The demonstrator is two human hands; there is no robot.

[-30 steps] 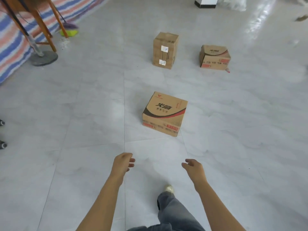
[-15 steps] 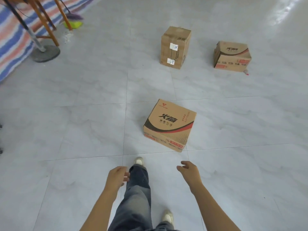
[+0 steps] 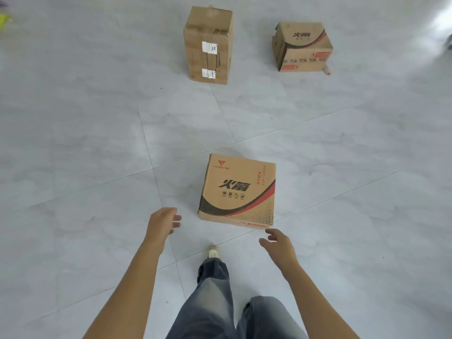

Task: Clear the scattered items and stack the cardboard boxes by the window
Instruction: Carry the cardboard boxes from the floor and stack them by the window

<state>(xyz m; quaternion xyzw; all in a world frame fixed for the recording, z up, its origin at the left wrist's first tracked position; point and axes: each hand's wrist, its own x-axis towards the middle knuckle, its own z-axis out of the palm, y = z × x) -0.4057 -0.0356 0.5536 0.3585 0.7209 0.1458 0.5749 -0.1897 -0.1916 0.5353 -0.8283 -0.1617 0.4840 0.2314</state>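
Left hand [image 3: 163, 223]: fingers loose, empty, just left of the flat printed brown cardboard box [image 3: 237, 192].
Right hand [image 3: 277, 242]: relaxed, empty, just below its near-right corner.

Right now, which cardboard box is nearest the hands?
The flat printed box in front; the tall labelled box and second printed box sit farther away.

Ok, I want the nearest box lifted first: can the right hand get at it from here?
Probably yes. The right hand is open and empty, close to the near right corner of the nearest box. Only bare floor shows between them, and it is not touching yet.
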